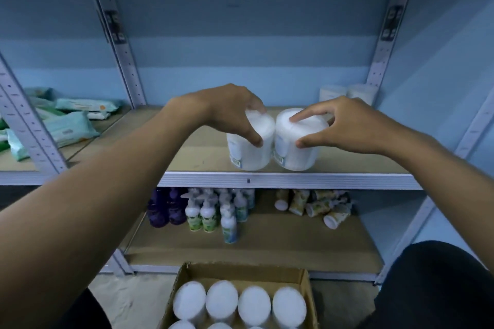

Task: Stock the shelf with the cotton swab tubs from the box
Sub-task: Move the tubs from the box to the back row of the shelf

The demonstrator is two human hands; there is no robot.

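tipping is the risk: left hand (pixel 230 109) and right hand (pixel 344 125) fingers clamp two round white cotton swab tubs (pixel 251 147) touching near the brown shelf (pixel 361 163) front edge, where a nudge could drop either.

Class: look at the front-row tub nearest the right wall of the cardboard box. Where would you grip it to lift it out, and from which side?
Grip the tub by its round lid rim, coming straight down from above. It stands upright, packed against its neighbour and the cardboard box wall, so only the top is exposed. Both hands hold their tubs this way.
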